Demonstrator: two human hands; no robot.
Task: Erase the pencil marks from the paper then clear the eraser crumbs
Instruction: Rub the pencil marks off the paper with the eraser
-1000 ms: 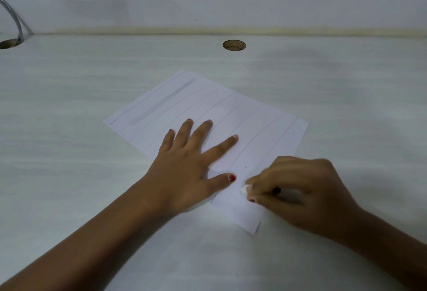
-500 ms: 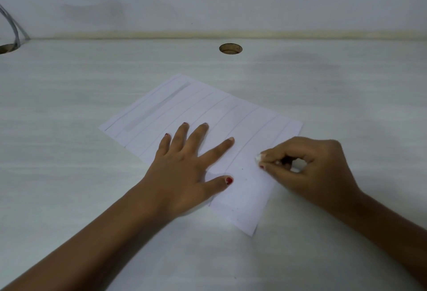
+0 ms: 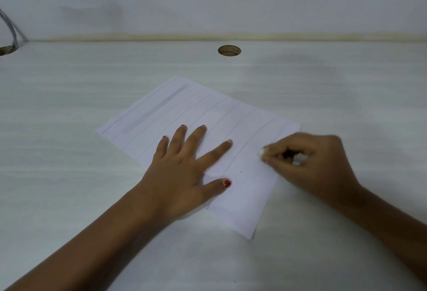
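While most of the pencil lines (image 3: 251,139) can be seen running across the paper (image 3: 175,110), I judge the erasing to be in its early part. The sheet lies askew on the desk (image 3: 69,175), one corner pointing near and right, another far and left. Several long thin strokes cross it from the far right edge toward me, and a grey smudged band (image 3: 154,110) sits near the far left side. That band looks like pencil too, so it would also have to go. The strip along the near right edge looks bare of lines, though I cannot tell whether anything was drawn there. A few dark crumbs (image 3: 240,172) dot that strip, and sweeping them off is not yet begun.

My left hand (image 3: 182,170) lies flat on the middle of the paper, palm down. Its fingers are straight and spread, the thumb is out to the right, and it pins the sheet to the desk while holding nothing.

My right hand (image 3: 309,163) is curled at the right edge of the sheet, with thumb and fingertips pinching a small white eraser (image 3: 261,152). Only the eraser's tip shows past my fingers. It sits low at the paper, just right of the nearest line, but whether it presses on the sheet I cannot tell.
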